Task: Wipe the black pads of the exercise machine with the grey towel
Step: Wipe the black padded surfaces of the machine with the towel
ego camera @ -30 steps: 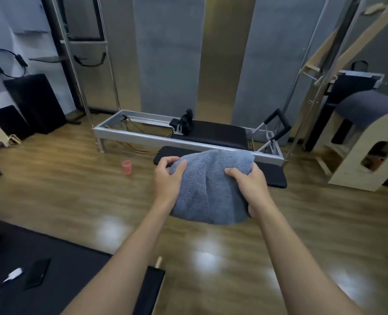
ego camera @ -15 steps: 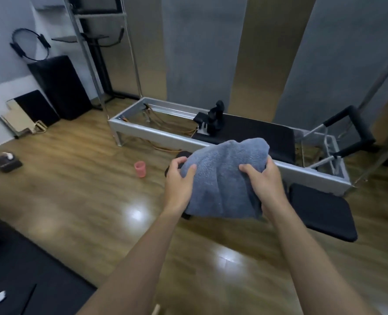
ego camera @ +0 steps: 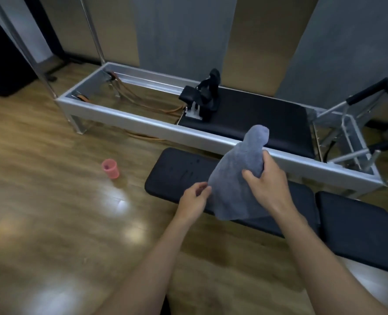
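Observation:
A grey towel (ego camera: 236,178) hangs bunched in my right hand (ego camera: 268,185), above a long black pad (ego camera: 177,173) lying on the floor in front of the exercise machine. My left hand (ego camera: 194,197) is at the towel's lower left edge, fingers loosely curled and only just touching it. A second black pad (ego camera: 359,230) lies to the right. The machine's silver frame (ego camera: 143,120) holds a black carriage pad (ego camera: 256,117) behind the towel.
A pink cup (ego camera: 110,168) stands on the wooden floor left of the long pad. Black shoulder rests (ego camera: 207,96) rise from the carriage. A padded foot bar (ego camera: 368,92) stands at the machine's right end. A metal pole (ego camera: 29,48) stands at the back left.
I have moved closer to the machine and the view has tilted down. My left hand has let go of the towel's top; my right hand now holds it bunched above the floor pad.

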Available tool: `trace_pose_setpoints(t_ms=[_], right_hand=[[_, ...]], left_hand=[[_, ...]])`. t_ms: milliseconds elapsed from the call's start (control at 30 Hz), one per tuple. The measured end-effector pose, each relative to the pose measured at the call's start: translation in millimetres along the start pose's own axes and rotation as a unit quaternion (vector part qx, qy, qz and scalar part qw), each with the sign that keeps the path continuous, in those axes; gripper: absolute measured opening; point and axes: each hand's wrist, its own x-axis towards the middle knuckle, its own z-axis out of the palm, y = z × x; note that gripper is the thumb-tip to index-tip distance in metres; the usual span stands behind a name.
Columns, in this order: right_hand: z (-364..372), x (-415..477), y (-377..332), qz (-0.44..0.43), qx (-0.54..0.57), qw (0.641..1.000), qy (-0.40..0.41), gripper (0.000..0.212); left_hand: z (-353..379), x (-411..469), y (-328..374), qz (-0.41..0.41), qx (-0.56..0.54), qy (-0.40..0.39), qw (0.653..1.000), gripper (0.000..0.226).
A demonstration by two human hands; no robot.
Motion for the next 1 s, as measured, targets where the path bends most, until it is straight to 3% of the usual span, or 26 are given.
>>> trace_pose_setpoints(t_ms=[167,300,367,433,533,567,600,667,800,1000], right_hand=[[106.4,91.1,55.7,-0.068,-0.126,0.988,0.059,0.014],[188.2,146.3,93.5,-0.165,-0.218,0.954,0.126,0.015],[236.9,158.1,108.7,-0.226,-0.273,0.928,0.118,0.022],[295.8,153.8,129.4,-0.257,-0.314,0.913,0.047,0.03],[363.9,126.2,160.0,-0.162,-0.269,0.932,-0.18,0.054],[372.4,123.0,164.7,-0.132,-0.213,0.949,-0.189,0.057],[374.6,126.5,164.4,-0.12,-0.168,0.966,-0.154,0.056],[375.6,147.3,161.0,-0.104,-0.19,0.974,-0.066,0.055],[411.9,165.3,158.2,-0.003,-0.273,0.954,-0.125,0.081],[459.5,153.3,171.8,-0.041,-0.368,0.928,-0.034,0.092]], left_hand=[[-41.0,136.9,-66.2,0.001,-0.053,0.037,0.998,0.025],[-63.3,228.1,-123.0,0.033,-0.103,0.081,0.991,0.028],[-68.6,259.4,-150.0,0.037,-0.147,0.109,0.982,0.038],[-75.1,281.7,-175.9,0.049,-0.178,0.136,0.973,0.047],[-87.3,297.8,-208.2,0.066,-0.161,0.177,0.969,0.048],[-91.8,299.3,-215.1,0.066,-0.13,0.202,0.968,0.046],[-96.0,300.9,-220.3,0.068,-0.099,0.23,0.966,0.043],[-104.4,306.5,-224.5,0.091,-0.044,0.268,0.958,0.034],[-112.6,321.4,-221.8,0.123,0.001,0.272,0.954,0.022],[-112.4,343.3,-220.7,0.161,-0.075,0.234,0.956,0.025]])
